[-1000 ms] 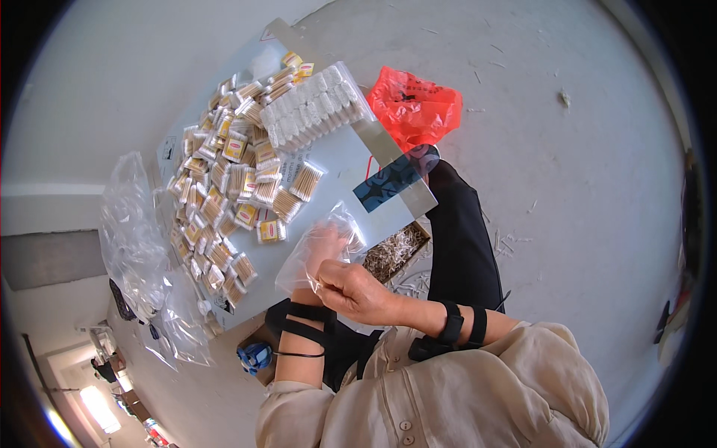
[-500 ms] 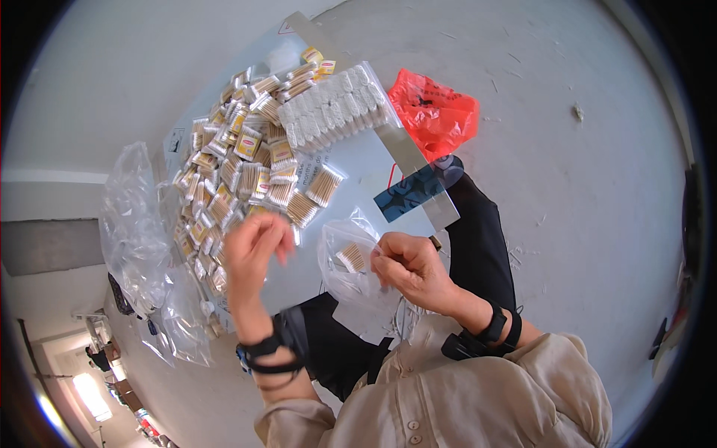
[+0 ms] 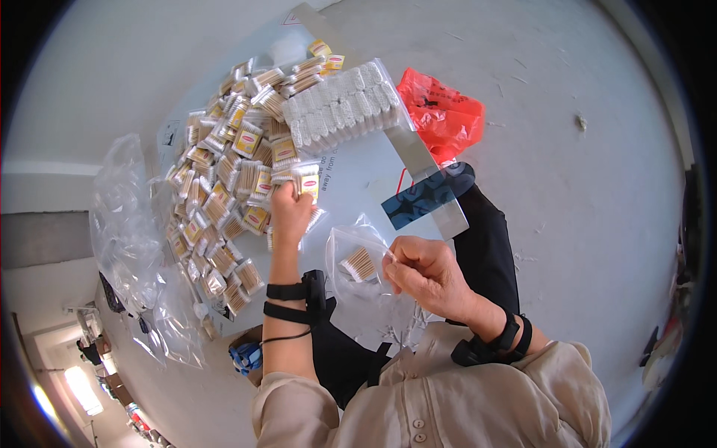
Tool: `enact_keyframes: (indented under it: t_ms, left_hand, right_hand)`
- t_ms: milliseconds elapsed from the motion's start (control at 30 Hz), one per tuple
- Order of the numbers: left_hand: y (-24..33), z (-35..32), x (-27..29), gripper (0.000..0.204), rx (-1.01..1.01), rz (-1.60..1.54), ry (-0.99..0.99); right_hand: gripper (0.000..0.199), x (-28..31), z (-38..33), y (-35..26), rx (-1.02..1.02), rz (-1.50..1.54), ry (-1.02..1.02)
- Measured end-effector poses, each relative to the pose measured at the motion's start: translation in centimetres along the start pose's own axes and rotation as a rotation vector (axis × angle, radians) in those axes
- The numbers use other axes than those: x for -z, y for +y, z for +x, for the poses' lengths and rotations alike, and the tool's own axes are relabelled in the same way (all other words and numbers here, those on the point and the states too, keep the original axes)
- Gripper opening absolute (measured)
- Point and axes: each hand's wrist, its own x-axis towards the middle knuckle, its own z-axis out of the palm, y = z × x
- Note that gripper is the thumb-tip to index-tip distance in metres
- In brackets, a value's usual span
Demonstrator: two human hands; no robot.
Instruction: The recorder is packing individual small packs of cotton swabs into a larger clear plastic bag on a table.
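My left hand point(image 3: 290, 216) is closed on a small pack of cotton swabs point(image 3: 308, 184) with a yellow label, at the near right side of a heap of similar packs point(image 3: 231, 179). Between the fingertips and thumb of my right hand point(image 3: 429, 276) is the rim of a clear plastic bag point(image 3: 343, 291), which hangs above my lap. Inside that bag, a single pack of swabs point(image 3: 358, 264) shows through the plastic. The bag's mouth looks partly spread, facing the table.
A clear bag packed with rows of white-tipped bundles point(image 3: 342, 108) lies on the pale table point(image 3: 351, 179). Beyond its right edge is a red plastic bag point(image 3: 444, 112). Large crumpled clear plastic point(image 3: 131, 224) hangs at the left. A dark blue patterned strip point(image 3: 422, 198) lies near the table's right corner.
My left hand has moved forward and right from the near side of the heap and now grips a swab pack. My right hand still holds the bag.
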Motion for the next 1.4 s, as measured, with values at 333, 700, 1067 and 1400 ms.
enact_keyframes:
  t_ms: [333, 700, 1067, 1400]
  left_hand:
    - [12.4, -12.2, 8.4, 0.026, -0.192, -0.918, -0.170]
    - [13.9, -13.5, 3.9, 0.004, -0.161, 0.431, -0.336]
    - [5.7, -13.0, -0.3, 0.026, -0.426, 0.308, -0.111]
    - [9.5, -12.6, 1.0, 0.026, -0.378, 0.502, -0.201]
  right_hand:
    - [0.021, -1.2, 0.0, -0.2, -0.009, -0.152, 0.017]
    - [0.024, -1.8, -0.4, 0.4, 0.040, -0.237, 0.095]
    - [0.017, -6.3, -1.7, 1.4, 0.140, -0.214, 0.105]
    - [0.017, -7.7, -1.8, 1.6, 0.221, -0.167, 0.089]
